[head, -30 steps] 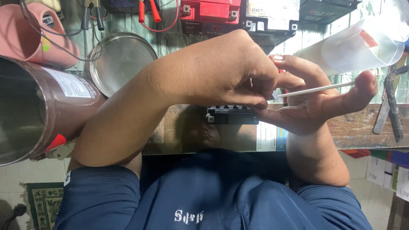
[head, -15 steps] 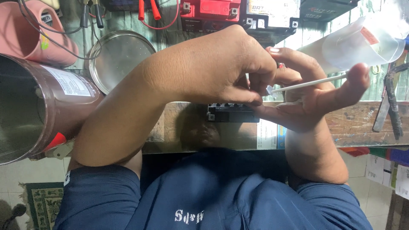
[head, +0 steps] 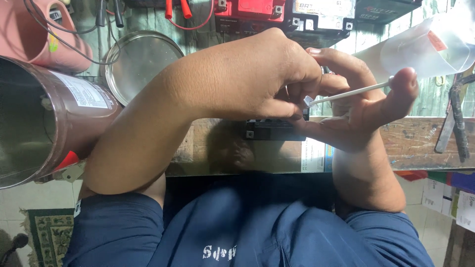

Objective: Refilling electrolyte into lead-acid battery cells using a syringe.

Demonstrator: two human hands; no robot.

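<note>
A thin white stick (head: 349, 94) lies nearly level between my two hands, above the wooden surface (head: 415, 143) and just over a small black block (head: 274, 129) that sits at its near edge. My right hand (head: 363, 111) is half curled, the stick's far end pressed under the thumb tip and its length resting across the fingers, so that grip is clamped on the stick. My left hand (head: 257, 74) comes across from the other side, knuckles up, fingers closed together in a pinch on a small clear tip (head: 309, 102) at the stick's near end. The two hands touch around that tip.

Beside the black block, a printed paper label (head: 316, 155) hangs at the surface's front edge. Further back, a round metal lid (head: 141, 62) lies flat, with a pink jug (head: 34, 34) near it. A large metal can (head: 44, 121) with a label fills the frame's left edge, lying on its side, open end toward me. Along the back stand a red battery (head: 252, 10) and a black battery (head: 321, 12), with red leads (head: 185, 12) and black cables (head: 106, 12) trailing near them. A clear plastic jug (head: 425, 47) sits behind my right hand. Dark metal tools (head: 455, 123) lie at the frame's right edge. My blue shirt (head: 247, 227) fills the lower frame, a patterned rug (head: 47, 232) on the floor beside it.
</note>
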